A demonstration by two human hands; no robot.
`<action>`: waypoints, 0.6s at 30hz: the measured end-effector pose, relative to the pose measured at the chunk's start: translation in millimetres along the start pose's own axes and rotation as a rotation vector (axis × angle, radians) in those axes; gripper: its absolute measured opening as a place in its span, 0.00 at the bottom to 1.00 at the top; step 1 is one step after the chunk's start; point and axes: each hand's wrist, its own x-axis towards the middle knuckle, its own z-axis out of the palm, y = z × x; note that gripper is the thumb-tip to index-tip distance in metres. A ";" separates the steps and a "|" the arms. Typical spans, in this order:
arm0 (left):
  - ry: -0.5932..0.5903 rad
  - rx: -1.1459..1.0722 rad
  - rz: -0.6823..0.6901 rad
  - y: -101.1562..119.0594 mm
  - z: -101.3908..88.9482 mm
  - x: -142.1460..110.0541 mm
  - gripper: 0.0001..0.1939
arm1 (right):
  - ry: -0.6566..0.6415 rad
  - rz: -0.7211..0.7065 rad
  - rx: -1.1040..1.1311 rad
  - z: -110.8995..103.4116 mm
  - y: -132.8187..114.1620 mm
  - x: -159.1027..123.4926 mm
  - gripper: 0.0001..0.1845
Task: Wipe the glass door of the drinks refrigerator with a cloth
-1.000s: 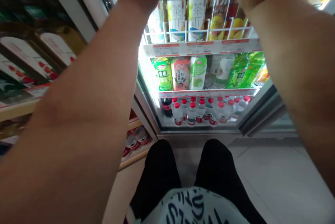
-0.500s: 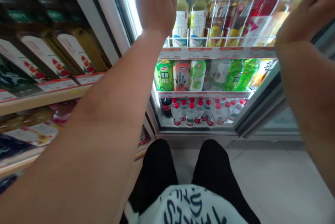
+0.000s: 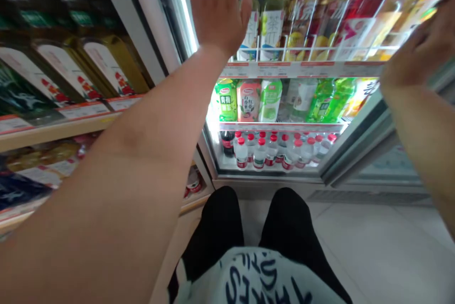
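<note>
My left hand (image 3: 218,10) is raised in front of the upper shelf of a lit drinks cooler, its fingers spread and nothing in it. Right beside it stand pale tea bottles (image 3: 272,20) with white labels. At the upper right, my right hand (image 3: 417,48) has its fingers curled, near bottles with yellow and orange labels (image 3: 394,24) and the cooler's open door (image 3: 369,133). Whatever its fingers close on is hidden and blurred at the picture's edge. A bottle of red drink (image 3: 366,5) leans between the two hands.
The middle shelf holds green bottles (image 3: 322,100) and a pink-labelled bottle (image 3: 249,100). Small red-capped bottles (image 3: 259,152) fill the bottom. At left, a shelf (image 3: 71,129) carries oil-coloured bottles (image 3: 106,62). My knees (image 3: 227,209) are close to the cooler's lower edge.
My left hand now shows more fully, with its fingers spread over the tea bottles. The view has shifted slightly, and my right hand sits a little lower and further right.
</note>
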 end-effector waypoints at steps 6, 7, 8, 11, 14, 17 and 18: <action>0.160 -0.154 0.018 -10.5 31.4 11.6 0.29 | -0.337 0.004 0.161 9.4 -6.7 -0.1 0.36; 0.183 -0.132 0.008 -12.2 34.5 9.7 0.30 | -0.273 0.096 0.181 12.3 -8.1 -1.4 0.38; 0.195 -0.082 0.009 -13.4 36.0 5.8 0.32 | -0.203 0.164 0.195 13.0 -13.8 -4.1 0.39; 0.215 0.080 0.118 -12.6 32.4 -16.9 0.39 | -0.182 0.035 0.211 3.2 -50.4 -15.6 0.36; 0.291 0.072 0.192 -5.2 27.4 -44.3 0.35 | -0.422 -0.318 0.285 -8.3 -77.4 -16.7 0.30; 0.318 0.016 0.102 3.9 28.1 -62.9 0.31 | -0.364 -0.123 0.252 -6.7 -77.5 -4.6 0.34; 0.314 -0.003 0.069 5.9 29.1 -66.7 0.31 | -0.302 -0.013 0.232 -5.1 -78.4 -1.7 0.38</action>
